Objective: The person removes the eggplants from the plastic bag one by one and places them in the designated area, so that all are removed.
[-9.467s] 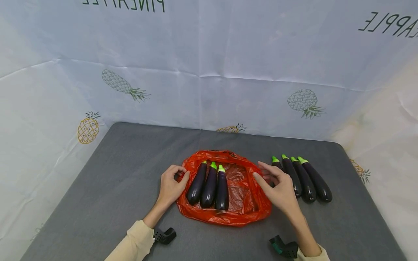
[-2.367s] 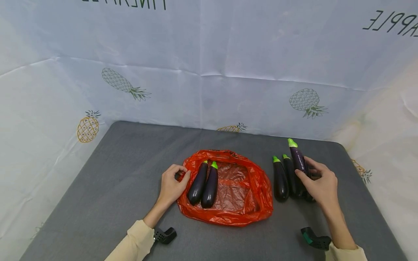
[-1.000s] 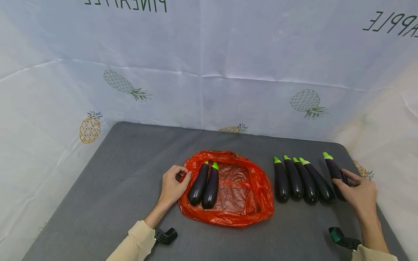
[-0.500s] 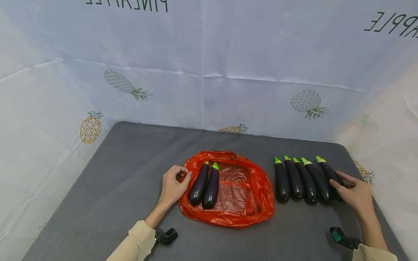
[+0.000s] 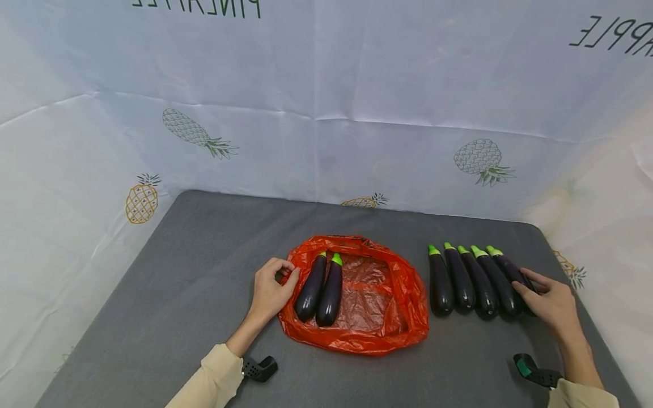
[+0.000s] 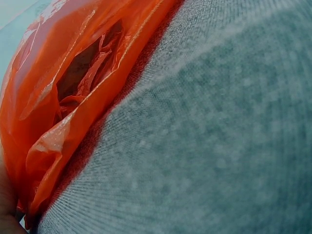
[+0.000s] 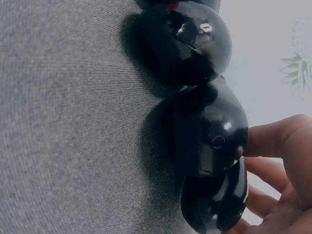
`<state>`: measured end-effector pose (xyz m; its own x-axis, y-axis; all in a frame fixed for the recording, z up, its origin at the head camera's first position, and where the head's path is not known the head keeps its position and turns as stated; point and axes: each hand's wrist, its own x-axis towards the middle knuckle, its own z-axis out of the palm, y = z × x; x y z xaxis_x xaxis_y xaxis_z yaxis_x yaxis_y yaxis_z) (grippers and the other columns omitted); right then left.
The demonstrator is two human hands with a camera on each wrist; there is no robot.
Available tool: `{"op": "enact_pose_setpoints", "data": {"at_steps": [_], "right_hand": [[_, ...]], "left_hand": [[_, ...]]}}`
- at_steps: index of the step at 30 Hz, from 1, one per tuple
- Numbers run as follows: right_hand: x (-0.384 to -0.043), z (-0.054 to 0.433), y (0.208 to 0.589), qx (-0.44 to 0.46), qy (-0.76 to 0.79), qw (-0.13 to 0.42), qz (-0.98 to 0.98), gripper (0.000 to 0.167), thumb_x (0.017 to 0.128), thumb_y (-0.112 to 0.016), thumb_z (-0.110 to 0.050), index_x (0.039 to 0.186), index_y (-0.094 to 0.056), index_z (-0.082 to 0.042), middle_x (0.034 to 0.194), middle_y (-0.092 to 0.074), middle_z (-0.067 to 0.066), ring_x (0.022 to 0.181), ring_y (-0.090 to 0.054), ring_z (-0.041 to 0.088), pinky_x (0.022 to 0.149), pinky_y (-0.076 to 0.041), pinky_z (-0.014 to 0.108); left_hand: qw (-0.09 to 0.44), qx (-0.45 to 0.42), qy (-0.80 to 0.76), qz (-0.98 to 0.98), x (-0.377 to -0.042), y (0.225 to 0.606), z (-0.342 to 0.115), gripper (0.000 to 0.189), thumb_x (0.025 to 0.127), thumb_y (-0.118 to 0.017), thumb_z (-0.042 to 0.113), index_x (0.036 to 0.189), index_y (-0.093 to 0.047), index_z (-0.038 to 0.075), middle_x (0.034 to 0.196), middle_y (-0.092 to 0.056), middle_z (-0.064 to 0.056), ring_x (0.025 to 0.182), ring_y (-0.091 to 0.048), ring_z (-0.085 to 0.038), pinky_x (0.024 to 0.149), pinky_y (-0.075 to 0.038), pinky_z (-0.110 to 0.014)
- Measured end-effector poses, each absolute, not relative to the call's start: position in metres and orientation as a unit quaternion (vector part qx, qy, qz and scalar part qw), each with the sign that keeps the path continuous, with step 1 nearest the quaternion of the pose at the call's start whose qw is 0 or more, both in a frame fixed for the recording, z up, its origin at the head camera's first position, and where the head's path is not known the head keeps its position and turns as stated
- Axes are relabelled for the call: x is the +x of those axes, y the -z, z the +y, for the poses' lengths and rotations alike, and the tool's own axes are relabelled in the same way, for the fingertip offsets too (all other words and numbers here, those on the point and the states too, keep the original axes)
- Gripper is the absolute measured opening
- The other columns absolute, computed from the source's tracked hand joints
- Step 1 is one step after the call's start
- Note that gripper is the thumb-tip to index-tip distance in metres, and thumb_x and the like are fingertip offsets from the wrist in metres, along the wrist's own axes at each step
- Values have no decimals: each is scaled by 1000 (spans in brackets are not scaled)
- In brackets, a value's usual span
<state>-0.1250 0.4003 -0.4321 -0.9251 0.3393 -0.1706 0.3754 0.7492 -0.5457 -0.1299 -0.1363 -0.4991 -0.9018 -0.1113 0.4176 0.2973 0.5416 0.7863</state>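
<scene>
In the head view my left hand (image 5: 271, 288) pinches the left rim of a red plastic bag (image 5: 374, 340), which lies wide open on the table. Two eggplants (image 5: 309, 292) with green stem ends lie side by side in the bag's left half. To the right of the bag, several more eggplants (image 5: 441, 286) form a row, stems pointing away. My right hand (image 5: 550, 300) holds the rightmost eggplant (image 5: 504, 265), which lies against its neighbour. In the right wrist view, fingers (image 7: 263, 195) curve along that eggplant's (image 7: 214, 200) side, with the thumb at the neighbouring one.
A grey cloth (image 5: 214, 243) covers the table. Behind and at the sides hangs a white curtain (image 5: 388, 153) with pineapple prints. Each wrist wears a black camera mount, one (image 5: 259, 368) at the left and one (image 5: 535, 371) at the right.
One eggplant left the bag, where there were three, and joined the row at its right end. My right hand then slid it left against its neighbour. My left hand stayed at the rim.
</scene>
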Motion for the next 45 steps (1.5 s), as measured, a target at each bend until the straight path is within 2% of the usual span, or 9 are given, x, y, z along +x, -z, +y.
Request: {"op": "enact_pose_setpoints", "data": {"at_steps": [10, 17, 18, 20, 22, 24, 27, 30, 45], "right_hand": [[-122, 399, 433, 180, 299, 19, 937, 59, 103, -54, -31, 148, -46, 6, 138, -46, 48, 117, -52, 58, 57, -39, 22], [-120, 397, 433, 199, 309, 1, 930, 58, 103, -53, -35, 146, -50, 4, 140, -49, 44, 122, -53, 56, 55, -38, 13], [-120, 397, 433, 203, 308, -2, 929, 58, 103, -54, -36, 145, -51, 4, 140, -50, 43, 112, -62, 47, 55, -39, 12], [-119, 397, 435, 206, 310, -8, 928, 59, 102, -55, -37, 145, -52, 4, 141, -51, 41, 93, -68, 19, 56, -41, 12], [-117, 398, 436, 206, 315, -24, 926, 59, 101, -57, -37, 144, -53, 4, 140, -53, 40, 78, -55, -10, 57, -40, 11], [-115, 398, 438, 205, 318, -52, 924, 58, 100, -60, -37, 141, -56, 4, 130, -64, 33, 73, -34, -25, 57, -40, 9], [-111, 395, 439, 206, 342, -103, 911, 55, 97, -65, -36, 137, -61, 2, 100, -72, -7, 72, -38, -27, 59, -38, 7], [-109, 389, 437, 212, 366, -144, 895, 51, 94, -69, -35, 133, -66, -1, 87, -45, -39, 76, -45, -25, 63, -39, 4], [-110, 353, 419, 202, 390, -180, 880, 46, 93, -73, -33, 133, -69, -10, 94, -52, -39, 85, -50, -22, 74, -38, 0]], "left_hand": [[214, -53, 473, -853, -131, 498, -136, 9, 86, -79, 8, 82, -71, 10, 79, -66, -4, 71, -60, -14, 65, -47, -23], [214, -54, 473, -853, -131, 498, -136, 9, 86, -78, 8, 82, -70, 10, 79, -65, -5, 71, -59, -15, 65, -47, -23], [214, -54, 473, -853, -131, 498, -136, 10, 86, -78, 8, 82, -70, 10, 79, -65, -4, 71, -59, -15, 65, -47, -23], [213, -54, 473, -853, -131, 498, -136, 10, 86, -78, 8, 82, -70, 10, 79, -65, -4, 71, -58, -14, 65, -47, -23], [212, -53, 472, -854, -131, 498, -136, 10, 86, -78, 8, 82, -70, 10, 78, -65, -4, 71, -58, -14, 65, -47, -23], [211, -52, 472, -854, -131, 497, -136, 10, 86, -78, 9, 82, -70, 10, 78, -65, -4, 71, -58, -14, 65, -46, -23], [209, -52, 472, -855, -131, 497, -136, 9, 86, -78, 9, 82, -70, 11, 78, -65, -4, 71, -58, -14, 65, -46, -23], [208, -51, 474, -854, -130, 497, -136, 10, 86, -78, 9, 82, -70, 11, 78, -65, -4, 71, -58, -14, 65, -46, -23], [210, -54, 479, -851, -128, 496, -136, 9, 86, -78, 8, 82, -70, 10, 79, -65, -4, 71, -58, -14, 64, -47, -23]]}}
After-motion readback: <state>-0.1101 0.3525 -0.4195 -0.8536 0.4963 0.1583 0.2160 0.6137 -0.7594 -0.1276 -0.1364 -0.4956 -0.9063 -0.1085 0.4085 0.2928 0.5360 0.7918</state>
